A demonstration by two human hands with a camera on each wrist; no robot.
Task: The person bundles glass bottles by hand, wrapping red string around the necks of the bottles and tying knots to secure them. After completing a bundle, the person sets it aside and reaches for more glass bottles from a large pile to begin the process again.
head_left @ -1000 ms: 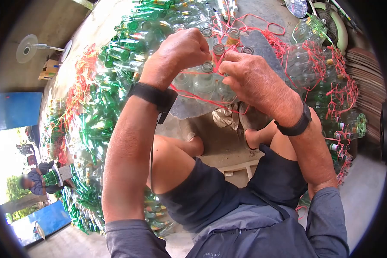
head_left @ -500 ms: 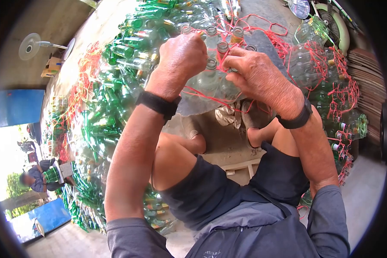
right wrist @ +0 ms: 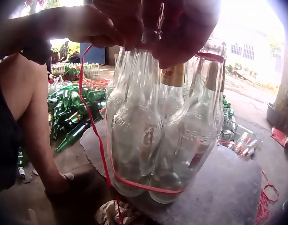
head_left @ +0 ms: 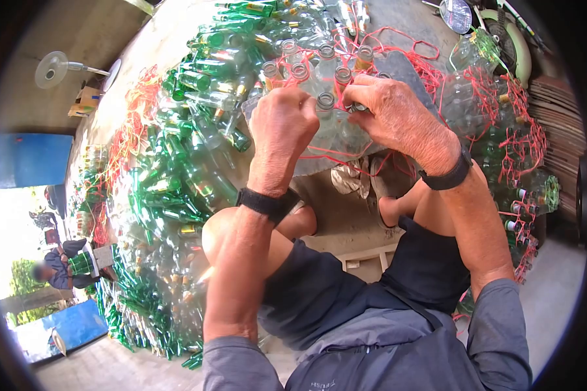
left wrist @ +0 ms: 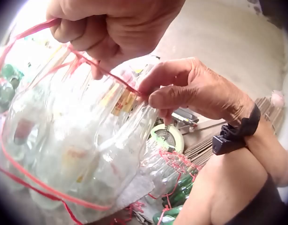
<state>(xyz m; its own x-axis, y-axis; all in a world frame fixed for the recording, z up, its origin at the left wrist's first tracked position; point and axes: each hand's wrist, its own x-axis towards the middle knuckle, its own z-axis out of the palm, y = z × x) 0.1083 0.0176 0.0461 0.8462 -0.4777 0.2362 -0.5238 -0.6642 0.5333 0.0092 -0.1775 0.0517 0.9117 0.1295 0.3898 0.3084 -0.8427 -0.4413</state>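
A cluster of clear glass bottles [right wrist: 139,126] stands upright on a grey slab [right wrist: 228,183], with a red plastic string [right wrist: 148,188] round its lower part. My left hand [head_left: 282,124] is curled into a fist at the near left of the bottle necks. It grips another stretch of red string [left wrist: 109,72], which runs taut past the necks to my other hand. Thumb and forefinger of my right hand [head_left: 401,111] pinch that string beside a bottle neck at the cluster's right side. A loose string end [right wrist: 98,133] hangs down beside the bottles.
Many green bottles [head_left: 195,156] lie heaped to the left. Tangled red string [head_left: 414,55] lies beyond the slab. More tied bottles [head_left: 463,98] stand at the right, near a stack of brown sheets [head_left: 554,117]. A person [head_left: 60,267] sits far left.
My left hand has come down toward my body and slightly right, uncovering more bottle necks. My right hand stays at the same bottle neck.
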